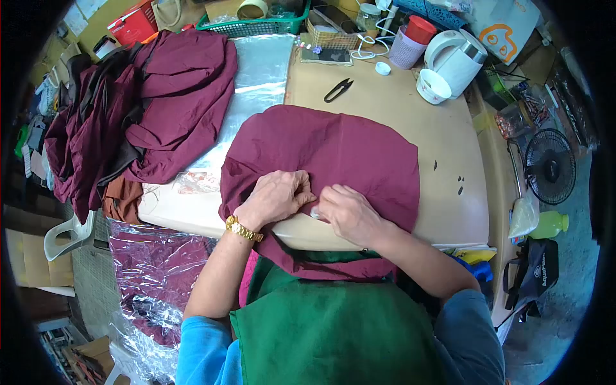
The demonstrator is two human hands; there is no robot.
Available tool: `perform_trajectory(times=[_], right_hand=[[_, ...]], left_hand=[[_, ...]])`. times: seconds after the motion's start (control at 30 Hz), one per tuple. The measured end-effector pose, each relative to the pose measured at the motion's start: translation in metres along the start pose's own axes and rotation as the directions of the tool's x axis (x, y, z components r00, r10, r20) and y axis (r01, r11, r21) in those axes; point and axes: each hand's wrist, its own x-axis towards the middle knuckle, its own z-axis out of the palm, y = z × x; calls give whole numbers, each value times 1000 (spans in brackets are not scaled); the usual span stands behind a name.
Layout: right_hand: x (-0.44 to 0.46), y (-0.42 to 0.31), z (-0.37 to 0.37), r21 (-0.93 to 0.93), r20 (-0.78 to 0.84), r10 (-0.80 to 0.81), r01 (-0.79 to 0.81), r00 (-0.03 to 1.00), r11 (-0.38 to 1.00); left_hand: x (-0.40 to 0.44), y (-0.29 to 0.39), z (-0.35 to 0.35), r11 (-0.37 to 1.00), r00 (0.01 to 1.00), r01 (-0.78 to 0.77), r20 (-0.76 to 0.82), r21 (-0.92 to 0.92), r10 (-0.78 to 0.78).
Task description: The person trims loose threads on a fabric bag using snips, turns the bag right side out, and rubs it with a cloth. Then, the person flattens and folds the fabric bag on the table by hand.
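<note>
As your left hand point(277, 196) pinches rounded maroon fabric point(343, 147), your right hand point(350, 213) a small white object point(315, 212); close handwork, seemingly. Next likely needs steadiness.

The cloth point(340, 141) is plain deep maroon — a shade shared by the pile of fabric point(186, 90), which is mixed with black. Pale tan covers the tabletop point(449, 221). The apron point(340, 333) is dark green, the sleeves point(204, 353) blue, the wristband point(244, 230) gold. The snips point(337, 91) are black; the kettle point(449, 59) is white and grey, the tumbler point(405, 52) lavender, the tub point(420, 30) red. Green latticework patterns the basket point(256, 27) — orange lines mark the white bag point(507, 22). The bottle point(549, 224) is lime, the fan point(550, 168) black, the small draped fabric point(122, 197) rust-brown.
</note>
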Motion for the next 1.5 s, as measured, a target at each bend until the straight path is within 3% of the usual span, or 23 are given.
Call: perform_trajectory(times=[0.3,0.4,0.47,0.6,0.67,0.77,0.87,0.93,1.17,1.5], right_hand=[[11,0,5,-93,19,-39,40,999,995],[-5,-3,-8,-82,12,-6,7,1000,997],[-23,-3,-22,-62,100,79,-73,992,995],[-18,-4,-32,-96,108,76,-66,991,993],[-6,1,-10,-149,27,-82,85,996,985],[2,-1,-5,-223,18,-133,134,991,966],[-15,-1,-10,-189,-3,-109,107,994,976],[-13,4,-10,-180,18,-114,115,993,977],[-9,-2,-11,-195,56,-68,78,996,978],[0,2,-7,-303,33,-95,101,995,948]], left_hand=[[1,1,4,999,1000,-5,-28,37,6],[-1,3,1,1000,1000,14,-7,11,-14],[-1,6,3,1000,1000,9,-4,-4,-9],[0,5,6,999,999,26,-41,32,-24],[0,4,7,999,999,29,-32,35,-28],[-2,1,1,999,1000,30,-8,-18,-30],[-1,1,-2,995,999,-32,23,-99,34],[0,5,1,1000,1000,20,21,-13,-20],[1,8,0,996,995,84,60,-18,-83],[2,5,3,995,996,89,-26,34,-89]])
